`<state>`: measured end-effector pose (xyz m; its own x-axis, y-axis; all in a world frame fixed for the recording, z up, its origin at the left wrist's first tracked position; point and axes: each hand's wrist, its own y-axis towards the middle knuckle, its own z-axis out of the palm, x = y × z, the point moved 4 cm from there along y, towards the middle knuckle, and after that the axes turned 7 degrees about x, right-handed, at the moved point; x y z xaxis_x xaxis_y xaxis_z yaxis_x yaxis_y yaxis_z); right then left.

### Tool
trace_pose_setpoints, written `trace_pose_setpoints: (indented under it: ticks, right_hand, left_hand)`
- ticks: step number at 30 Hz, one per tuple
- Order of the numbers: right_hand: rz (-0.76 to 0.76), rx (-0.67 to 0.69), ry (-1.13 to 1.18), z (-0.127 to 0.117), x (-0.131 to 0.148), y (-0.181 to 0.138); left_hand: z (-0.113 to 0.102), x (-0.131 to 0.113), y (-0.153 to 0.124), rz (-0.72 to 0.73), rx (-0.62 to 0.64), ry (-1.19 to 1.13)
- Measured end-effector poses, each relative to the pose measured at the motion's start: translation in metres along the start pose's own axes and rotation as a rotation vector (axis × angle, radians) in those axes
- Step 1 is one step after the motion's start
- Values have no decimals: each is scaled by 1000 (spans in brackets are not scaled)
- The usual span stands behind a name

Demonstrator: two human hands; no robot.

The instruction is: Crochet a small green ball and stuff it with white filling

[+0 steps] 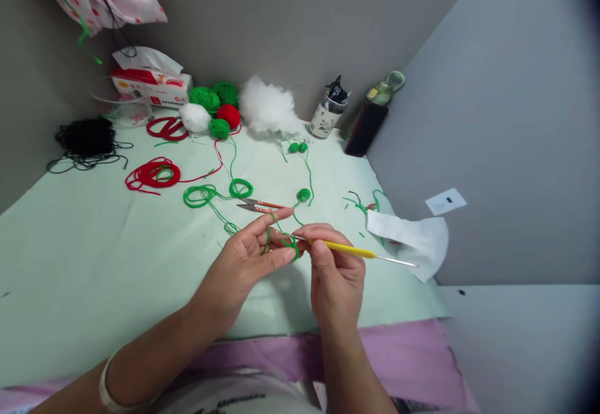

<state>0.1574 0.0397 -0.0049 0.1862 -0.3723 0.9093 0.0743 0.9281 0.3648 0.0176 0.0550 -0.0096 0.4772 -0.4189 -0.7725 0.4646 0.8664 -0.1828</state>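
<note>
Between thumb and fingers, my left hand pinches a small piece of green crochet work, and green yarn runs over its raised forefinger. My right hand grips a crochet hook by its yellow handle. One metal end of the hook meets the green piece; the other points to the right. Just beyond my left fingers lie thread snips with orange handles. A small green crocheted ball with a yarn tail rests past my hands. How the hook tip sits in the stitches is too small to tell.
Yarn balls, white stuffing, a tissue box and a pen cup stand along the back. Coils of red yarn and black yarn lie left. A phone leans right, above a white paper piece.
</note>
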Motion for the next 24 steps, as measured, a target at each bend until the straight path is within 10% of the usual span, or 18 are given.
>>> trace_pose_setpoints:
  ticks: [24]
  right_hand:
    - [-29, -46, -52, -5, 4, -2]
  left_hand:
    - [-1, -8, -1, -23, -14, -5]
